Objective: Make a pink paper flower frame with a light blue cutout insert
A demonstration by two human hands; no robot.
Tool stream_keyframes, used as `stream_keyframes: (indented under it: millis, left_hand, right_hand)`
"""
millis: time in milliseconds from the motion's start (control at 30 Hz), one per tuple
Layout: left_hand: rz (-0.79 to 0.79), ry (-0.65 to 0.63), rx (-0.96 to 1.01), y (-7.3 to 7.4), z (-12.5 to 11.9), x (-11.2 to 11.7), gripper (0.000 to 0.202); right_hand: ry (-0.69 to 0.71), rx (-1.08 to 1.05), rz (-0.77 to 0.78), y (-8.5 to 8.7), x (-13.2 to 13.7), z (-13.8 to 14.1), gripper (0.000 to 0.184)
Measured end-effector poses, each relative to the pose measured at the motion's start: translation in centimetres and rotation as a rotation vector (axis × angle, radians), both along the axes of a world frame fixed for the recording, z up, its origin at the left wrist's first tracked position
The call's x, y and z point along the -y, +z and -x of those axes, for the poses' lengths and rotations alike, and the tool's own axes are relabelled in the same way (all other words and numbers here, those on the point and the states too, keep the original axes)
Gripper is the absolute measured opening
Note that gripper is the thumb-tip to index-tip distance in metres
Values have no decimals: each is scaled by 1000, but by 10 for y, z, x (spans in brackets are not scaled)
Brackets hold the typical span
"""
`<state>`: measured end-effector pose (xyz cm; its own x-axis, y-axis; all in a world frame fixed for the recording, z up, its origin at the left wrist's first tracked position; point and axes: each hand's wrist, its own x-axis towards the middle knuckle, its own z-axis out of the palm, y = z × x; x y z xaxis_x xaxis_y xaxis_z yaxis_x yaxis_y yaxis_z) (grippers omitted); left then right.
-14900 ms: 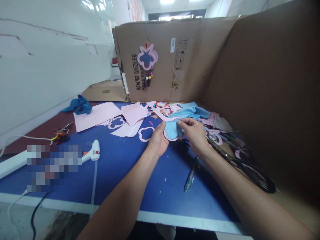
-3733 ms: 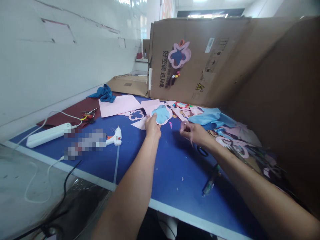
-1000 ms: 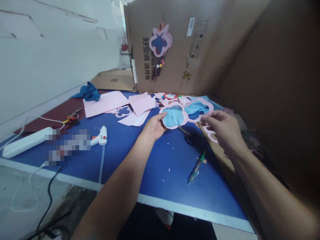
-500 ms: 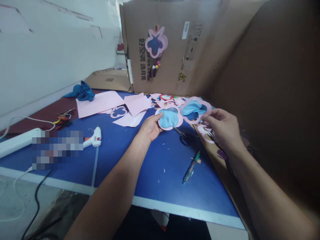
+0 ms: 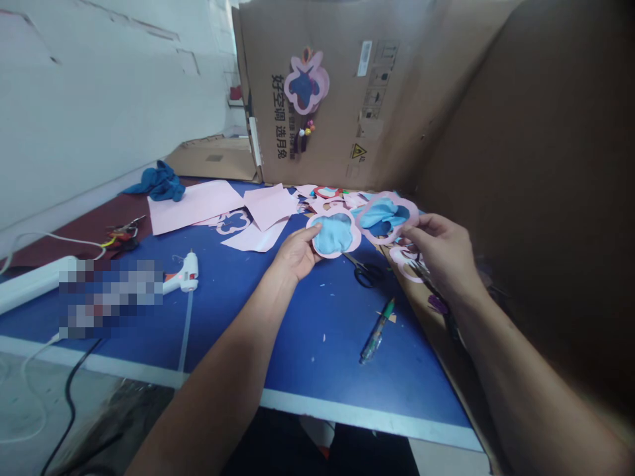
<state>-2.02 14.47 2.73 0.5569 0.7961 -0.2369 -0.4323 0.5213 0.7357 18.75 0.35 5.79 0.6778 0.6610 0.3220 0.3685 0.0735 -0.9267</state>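
My left hand (image 5: pixel 296 254) pinches a pink flower-shaped paper frame backed with light blue fabric (image 5: pixel 333 233), held just above the blue table (image 5: pixel 278 330). My right hand (image 5: pixel 444 254) pinches a second pink flower-shaped frame (image 5: pixel 385 217), an open ring with light blue fabric showing through it. The two frames are side by side, nearly touching. Black-handled scissors (image 5: pixel 366 271) lie on the table below them.
A white glue gun (image 5: pixel 184 274) and a green pen (image 5: pixel 378 330) lie on the table. Pink paper sheets (image 5: pixel 196 205), cut-out scraps and a blue cloth (image 5: pixel 159 184) sit further back. Cardboard walls (image 5: pixel 520 165) close the back and right; a finished flower ornament (image 5: pixel 305 82) hangs there.
Both hands with their frames have stayed nearly still over the last second. Earlier the left hand held its frame alone while the right hand reached into the scraps and picked up the second frame.
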Motion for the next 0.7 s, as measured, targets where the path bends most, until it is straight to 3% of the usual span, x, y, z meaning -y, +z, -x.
stream_keyframes:
  millis: [200,367,400,533,700]
  left_hand:
    - [-37,-18,-5,-3,0,0,9]
    - [-37,-20,-25,-2,-5,6,8]
    - [-41,-30,-25,-2,-6,7,8]
    - [-66,-85,7,-2,-9,13,12]
    - [-66,-139,25,-2,-13,20,15]
  right_hand:
    - [3,28,5,-3,-1,3,9]
    - [81,99,31,-8,-2,4,54]
    - [101,127,40,-9,-2,4,55]
    - [148,227,89,-14,-5,5,21]
    - [199,266,85,-12,-5,16,26]
